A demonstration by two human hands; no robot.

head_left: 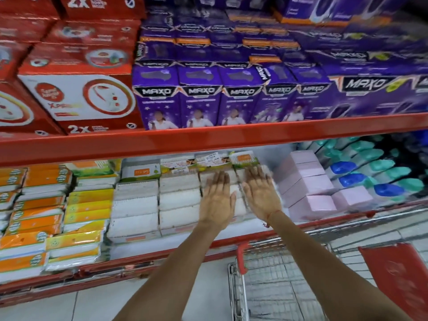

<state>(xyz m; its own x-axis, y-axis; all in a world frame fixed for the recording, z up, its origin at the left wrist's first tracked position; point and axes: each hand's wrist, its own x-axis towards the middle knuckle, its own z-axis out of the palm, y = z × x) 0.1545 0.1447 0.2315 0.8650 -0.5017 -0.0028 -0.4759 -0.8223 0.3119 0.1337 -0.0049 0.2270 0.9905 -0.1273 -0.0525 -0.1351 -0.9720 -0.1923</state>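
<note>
Both my hands reach into the lower shelf of a shop rack. My left hand (217, 197) lies flat, fingers straight, on top of a stack of white cotton-bud packs (236, 200). My right hand (260, 192) rests beside it on the same stack, fingers straight and slightly spread, with a red thread round the wrist. The stack shows between the two hands. More white packs (179, 200) fill the rows to the left. Neither hand is curled round anything.
Orange and yellow packs (41, 218) lie at the left, pink boxes (310, 188) and capped bottles (370, 179) at the right. The red shelf edge (208, 140) above carries purple Maxo boxes (199, 98) and red boxes (76, 98). A wire trolley (278, 286) stands below right.
</note>
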